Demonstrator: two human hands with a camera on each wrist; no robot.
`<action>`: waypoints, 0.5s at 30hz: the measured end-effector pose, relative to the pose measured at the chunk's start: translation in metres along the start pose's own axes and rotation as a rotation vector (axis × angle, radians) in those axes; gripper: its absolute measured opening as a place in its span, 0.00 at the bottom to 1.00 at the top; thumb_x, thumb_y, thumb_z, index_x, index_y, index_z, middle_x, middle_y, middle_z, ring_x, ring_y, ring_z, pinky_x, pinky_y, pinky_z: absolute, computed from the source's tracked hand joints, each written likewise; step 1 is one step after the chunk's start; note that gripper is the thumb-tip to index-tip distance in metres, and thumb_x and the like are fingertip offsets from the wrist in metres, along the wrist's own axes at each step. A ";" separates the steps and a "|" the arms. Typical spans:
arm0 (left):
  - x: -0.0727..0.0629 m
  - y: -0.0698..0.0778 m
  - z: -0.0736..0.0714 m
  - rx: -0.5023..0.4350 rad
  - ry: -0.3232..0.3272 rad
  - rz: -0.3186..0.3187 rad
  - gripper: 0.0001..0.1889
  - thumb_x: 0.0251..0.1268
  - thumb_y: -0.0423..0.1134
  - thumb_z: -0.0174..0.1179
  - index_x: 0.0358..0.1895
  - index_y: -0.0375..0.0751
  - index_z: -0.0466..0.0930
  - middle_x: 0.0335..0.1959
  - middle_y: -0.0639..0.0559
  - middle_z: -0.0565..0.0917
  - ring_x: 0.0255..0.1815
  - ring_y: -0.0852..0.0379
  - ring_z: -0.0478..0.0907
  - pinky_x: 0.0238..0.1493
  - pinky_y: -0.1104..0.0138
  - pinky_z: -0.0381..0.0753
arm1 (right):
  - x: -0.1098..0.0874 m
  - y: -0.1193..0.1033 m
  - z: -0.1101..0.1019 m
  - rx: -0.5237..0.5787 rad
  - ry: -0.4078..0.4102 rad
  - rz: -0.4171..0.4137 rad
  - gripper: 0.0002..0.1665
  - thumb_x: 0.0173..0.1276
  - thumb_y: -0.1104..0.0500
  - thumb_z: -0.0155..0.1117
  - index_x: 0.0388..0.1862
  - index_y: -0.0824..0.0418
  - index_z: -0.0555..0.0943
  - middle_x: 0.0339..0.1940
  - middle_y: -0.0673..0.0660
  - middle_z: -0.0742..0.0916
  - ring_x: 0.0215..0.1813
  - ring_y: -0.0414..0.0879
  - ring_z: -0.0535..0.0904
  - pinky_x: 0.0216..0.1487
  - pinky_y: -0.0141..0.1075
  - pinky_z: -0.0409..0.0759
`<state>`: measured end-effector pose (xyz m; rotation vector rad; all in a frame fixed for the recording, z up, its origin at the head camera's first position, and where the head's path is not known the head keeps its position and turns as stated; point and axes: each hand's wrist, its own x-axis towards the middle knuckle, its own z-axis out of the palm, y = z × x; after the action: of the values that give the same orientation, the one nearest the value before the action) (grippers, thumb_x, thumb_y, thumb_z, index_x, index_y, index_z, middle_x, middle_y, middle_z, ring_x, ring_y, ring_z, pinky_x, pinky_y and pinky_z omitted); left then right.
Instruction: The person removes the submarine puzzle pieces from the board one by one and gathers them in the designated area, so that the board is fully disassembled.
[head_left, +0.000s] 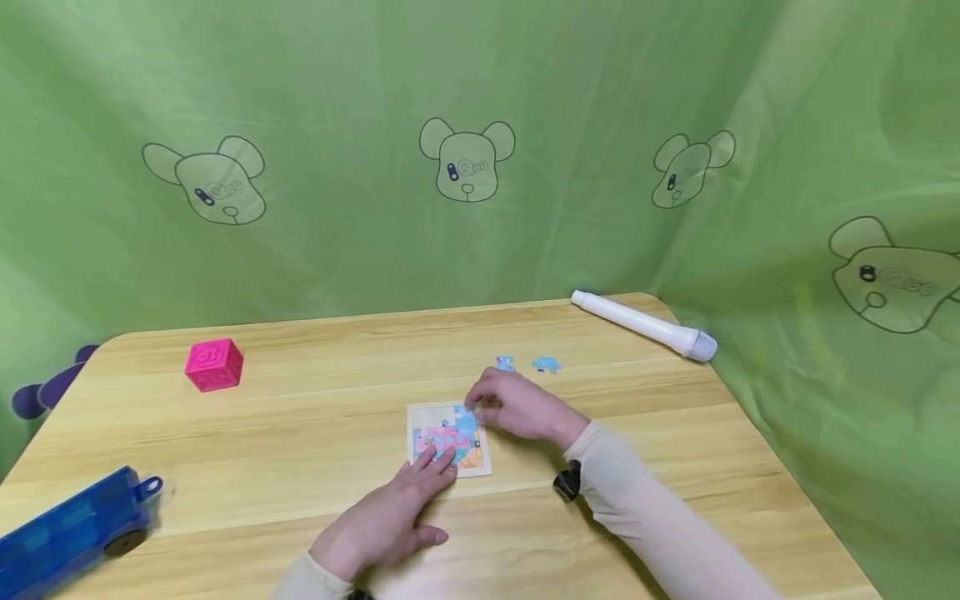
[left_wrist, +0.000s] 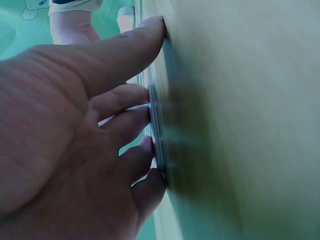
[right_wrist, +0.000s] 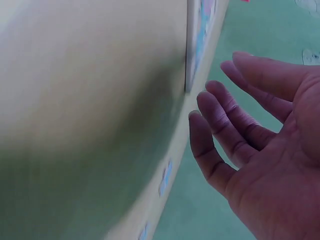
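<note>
A square jigsaw puzzle (head_left: 446, 437) in a pale frame lies on the table, its picture pink, blue and orange; its upper left part shows a bare backing. The left hand (head_left: 393, 517) rests its fingers on the puzzle's lower edge, thumb spread out on the table. In the left wrist view those fingers (left_wrist: 135, 122) touch the frame's side. Over the upper right corner hovers the right hand (head_left: 521, 406), fingers loosely bent. No piece shows between its fingers (right_wrist: 215, 110) in the right wrist view. Two loose puzzle pieces, one pinkish-blue (head_left: 506, 363) and one blue (head_left: 547, 364), lie just beyond it.
A pink cube (head_left: 214, 365) stands at the back left of the wooden table (head_left: 322, 375). A blue wheeled toy (head_left: 75, 529) sits at the front left. A white stick with a grey end (head_left: 645, 325) lies at the back right. Green curtains (head_left: 345, 233) surround the table.
</note>
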<state>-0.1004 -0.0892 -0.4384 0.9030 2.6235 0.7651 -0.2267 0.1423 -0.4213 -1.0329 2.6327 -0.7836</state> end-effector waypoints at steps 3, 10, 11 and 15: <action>0.000 -0.001 0.000 -0.005 -0.002 0.000 0.38 0.61 0.44 0.68 0.72 0.36 0.65 0.78 0.47 0.54 0.77 0.43 0.47 0.71 0.47 0.56 | 0.005 -0.005 0.008 -0.010 -0.028 -0.033 0.11 0.68 0.63 0.65 0.48 0.61 0.85 0.43 0.50 0.81 0.44 0.44 0.76 0.48 0.39 0.77; 0.001 -0.002 0.000 -0.006 0.005 0.009 0.37 0.61 0.43 0.69 0.71 0.34 0.66 0.77 0.45 0.56 0.77 0.43 0.47 0.72 0.48 0.55 | 0.010 -0.012 0.015 -0.026 -0.043 0.016 0.09 0.68 0.62 0.66 0.46 0.59 0.85 0.41 0.50 0.79 0.42 0.44 0.75 0.47 0.38 0.77; 0.001 -0.002 0.000 -0.005 0.005 0.009 0.37 0.61 0.43 0.69 0.71 0.34 0.66 0.77 0.45 0.56 0.77 0.43 0.47 0.72 0.47 0.55 | 0.011 -0.012 0.016 -0.031 -0.044 0.024 0.09 0.67 0.62 0.66 0.46 0.59 0.85 0.40 0.50 0.79 0.42 0.44 0.75 0.47 0.38 0.77; 0.001 -0.002 0.000 -0.005 0.004 0.007 0.37 0.60 0.44 0.69 0.71 0.34 0.66 0.77 0.45 0.56 0.77 0.42 0.47 0.72 0.47 0.55 | 0.011 -0.011 0.017 -0.070 -0.035 0.027 0.06 0.66 0.62 0.67 0.42 0.57 0.84 0.39 0.50 0.77 0.41 0.43 0.73 0.45 0.38 0.76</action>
<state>-0.1017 -0.0901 -0.4392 0.9104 2.6217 0.7761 -0.2222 0.1207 -0.4295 -1.0172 2.6556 -0.6664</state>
